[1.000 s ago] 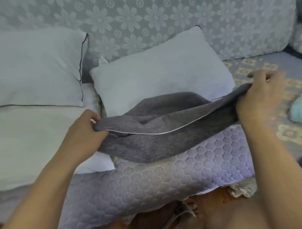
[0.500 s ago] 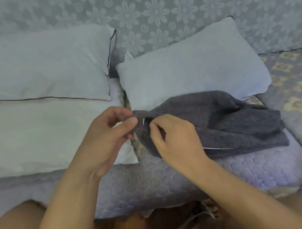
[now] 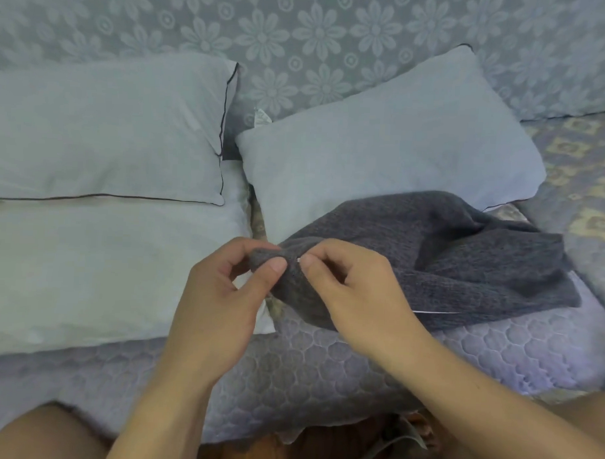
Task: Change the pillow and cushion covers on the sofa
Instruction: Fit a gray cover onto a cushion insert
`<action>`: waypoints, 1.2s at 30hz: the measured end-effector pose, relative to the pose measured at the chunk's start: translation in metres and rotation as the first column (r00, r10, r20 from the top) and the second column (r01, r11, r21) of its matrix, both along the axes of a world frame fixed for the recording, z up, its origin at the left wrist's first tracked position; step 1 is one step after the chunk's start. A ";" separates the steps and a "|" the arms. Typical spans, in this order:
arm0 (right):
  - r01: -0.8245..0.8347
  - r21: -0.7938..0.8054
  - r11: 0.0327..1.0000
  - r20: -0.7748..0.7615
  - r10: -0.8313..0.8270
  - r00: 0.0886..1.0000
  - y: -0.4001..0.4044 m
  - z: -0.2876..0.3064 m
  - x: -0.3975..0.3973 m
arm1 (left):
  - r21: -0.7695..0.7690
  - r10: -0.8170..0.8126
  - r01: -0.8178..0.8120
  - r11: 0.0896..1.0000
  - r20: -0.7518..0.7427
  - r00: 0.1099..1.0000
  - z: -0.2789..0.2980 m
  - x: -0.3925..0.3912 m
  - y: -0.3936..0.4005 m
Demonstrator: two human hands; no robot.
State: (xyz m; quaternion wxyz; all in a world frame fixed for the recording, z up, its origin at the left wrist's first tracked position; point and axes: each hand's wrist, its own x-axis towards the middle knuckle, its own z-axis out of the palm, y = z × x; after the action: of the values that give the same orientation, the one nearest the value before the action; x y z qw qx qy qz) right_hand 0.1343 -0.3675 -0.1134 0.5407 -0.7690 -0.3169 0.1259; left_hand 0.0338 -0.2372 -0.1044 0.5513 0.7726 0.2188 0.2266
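Left hand [image 3: 220, 295] and right hand [image 3: 353, 293] both pinch one corner of limp dark grey knitted cushion cover [image 3: 447, 258]; nothing visibly inside. Pale bare pillow [image 3: 382, 156] behind.

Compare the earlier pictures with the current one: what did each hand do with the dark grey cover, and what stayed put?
The right hand let go of the dark grey cover's far end and joined the left hand; both now pinch one corner. The pillows stayed put.

A flower-patterned backrest [image 3: 318, 34] rises behind a quilted seat [image 3: 323, 377]; wooden floor [image 3: 321, 449] below.
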 end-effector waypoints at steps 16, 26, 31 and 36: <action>0.422 -0.179 0.889 0.366 -0.338 0.867 -0.047 0.028 0.041 | 0.413 0.069 -0.171 0.894 0.252 0.965 0.007 0.020 -0.032; 0.699 -0.235 0.676 0.516 -0.522 0.679 -0.132 -0.014 0.142 | 0.513 0.426 -0.358 0.780 -0.017 0.904 -0.022 0.049 0.018; 0.533 -0.122 0.837 0.576 -0.378 0.725 -0.105 -0.007 0.099 | 0.717 -0.204 0.281 0.638 -0.195 0.959 -0.028 0.112 -0.088; 0.558 -0.126 0.821 0.696 -0.328 0.639 -0.122 -0.012 0.106 | 0.844 -0.204 0.205 0.495 -0.117 0.972 -0.044 0.155 -0.106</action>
State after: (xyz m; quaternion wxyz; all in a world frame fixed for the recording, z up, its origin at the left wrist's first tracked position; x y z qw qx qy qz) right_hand 0.2400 -0.4891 -0.1258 0.2748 -0.8966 -0.2559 -0.2346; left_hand 0.1886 -0.3433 -0.1484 0.1257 0.9633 -0.0124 0.2369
